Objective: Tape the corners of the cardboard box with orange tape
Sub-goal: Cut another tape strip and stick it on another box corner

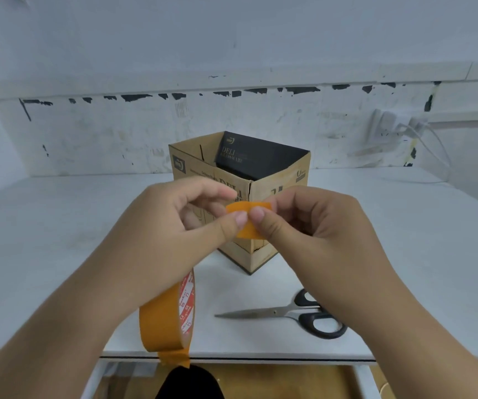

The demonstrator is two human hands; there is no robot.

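Hands meet just in front of the cardboard box, and the way each thing is held points to one step: readying a cut strip for a corner. The left hand and the right hand both pinch one short piece of orange tape between thumb and forefinger, thumbs nearly touching, so the piece stays taut and its sticky face stays off the skin. The other fingers of both hands are curled loosely and hold nothing.

The tape roll hangs around the left wrist like a bracelet, likely parked there so both hands are free while it stays within reach; a loose end dangles from its lower edge. The box stands open-topped on the white table, turned so one vertical corner faces the person, which suits pressing the strip over that edge. That near corner looks bare of tape; the far corners cannot be judged. A dark inner box shows inside it. The scissors lie closed on the table near the right forearm, blades pointing left.

Count: one box, one roll, one cut strip, one pair of scissors, two hands.
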